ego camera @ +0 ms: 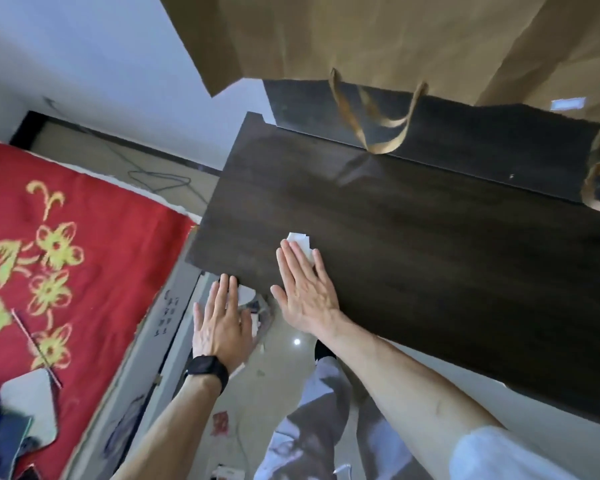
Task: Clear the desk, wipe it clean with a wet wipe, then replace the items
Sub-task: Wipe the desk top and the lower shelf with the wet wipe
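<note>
The dark wooden desk (413, 244) fills the middle and right of the view, its top bare apart from the wipe. My right hand (305, 289) lies flat with straight fingers on a white wet wipe (300, 244), pressing it to the desk near the left front corner. The wipe sticks out past the fingertips. My left hand (220, 323), with a black watch on the wrist, is open with its fingertips touching the desk's front edge at the corner.
Brown paper bags (378, 46) with handles hang above the desk's far side. A bed with a red flowered blanket (66, 254) stands to the left, with a few items on it. Shiny tiled floor (284, 348) lies below, with small litter and cables.
</note>
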A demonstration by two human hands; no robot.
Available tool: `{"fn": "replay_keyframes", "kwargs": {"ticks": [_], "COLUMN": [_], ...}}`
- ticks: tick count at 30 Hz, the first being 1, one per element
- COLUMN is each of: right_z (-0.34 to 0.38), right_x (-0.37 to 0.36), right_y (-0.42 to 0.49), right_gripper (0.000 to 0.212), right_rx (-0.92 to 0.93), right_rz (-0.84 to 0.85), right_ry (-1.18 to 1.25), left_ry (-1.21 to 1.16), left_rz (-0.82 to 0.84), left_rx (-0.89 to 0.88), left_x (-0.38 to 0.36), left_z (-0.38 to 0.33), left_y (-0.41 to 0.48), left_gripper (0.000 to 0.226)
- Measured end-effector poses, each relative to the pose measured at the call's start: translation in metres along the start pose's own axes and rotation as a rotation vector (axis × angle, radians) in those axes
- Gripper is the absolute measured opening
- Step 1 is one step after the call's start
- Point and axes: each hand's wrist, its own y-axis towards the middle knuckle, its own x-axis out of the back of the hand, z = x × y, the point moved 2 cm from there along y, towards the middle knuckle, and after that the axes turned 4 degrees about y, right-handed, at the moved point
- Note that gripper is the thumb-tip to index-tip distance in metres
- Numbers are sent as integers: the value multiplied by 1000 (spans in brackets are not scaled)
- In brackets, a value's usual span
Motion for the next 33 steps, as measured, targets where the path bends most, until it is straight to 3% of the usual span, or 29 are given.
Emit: {"fn": "replay_keyframes", "kwargs": {"ticks": [6,15,24,27,33], "right_z": [59,116,108,85,7], "right_x": [-14,-33,-29,-23,-5], "right_y": [52,113,126,99,-16], "right_gripper": [70,68,65,65,67], "right_rx": [203,456,770,663,150], "right_rz": [86,98,282,255,64], "right_ry": [-97,-159,-374,-334,-139], "left_ry": [-44,-181,-251,-239,-40], "left_rz": [-51,-128,-116,-128,-89], "left_rx": [120,117,101,65,-135], "left_x": [4,0,4,3,-10], "left_z": [53,109,110,99,45], "left_y": [35,62,61,52,24], "left_gripper": [65,62,68,69,68]}}
